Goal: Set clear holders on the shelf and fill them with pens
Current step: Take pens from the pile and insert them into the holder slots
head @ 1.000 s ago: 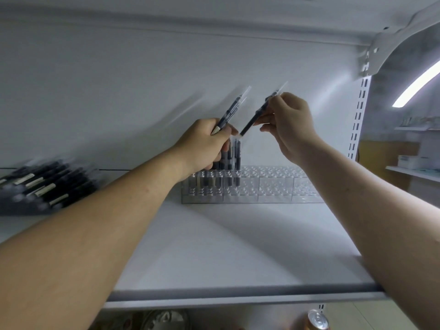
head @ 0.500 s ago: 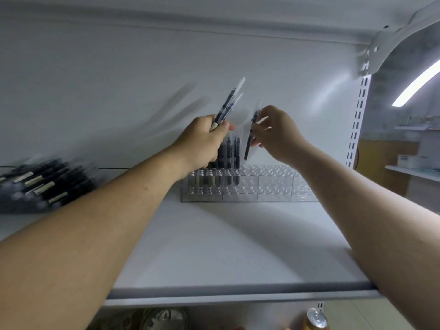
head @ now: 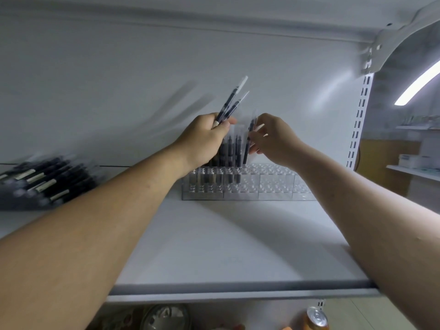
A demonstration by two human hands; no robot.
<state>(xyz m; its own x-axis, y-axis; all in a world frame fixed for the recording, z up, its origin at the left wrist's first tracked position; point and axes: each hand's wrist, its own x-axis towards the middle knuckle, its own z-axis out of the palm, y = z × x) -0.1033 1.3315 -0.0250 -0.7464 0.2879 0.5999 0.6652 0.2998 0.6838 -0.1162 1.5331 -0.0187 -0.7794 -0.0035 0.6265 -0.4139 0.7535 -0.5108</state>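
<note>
Pen [head: 249,141] in right hand [head: 276,139], over clear holders' [head: 262,184] empty slots

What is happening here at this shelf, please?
A person is filling clear holders at the back of a white shelf with pens. The right hand lowers one pen nearly upright over the holder, next to pens already standing in its left part. The left hand grips two spare pens. The right part of the holders looks unfilled. More pens lie in a pile on the left.
</note>
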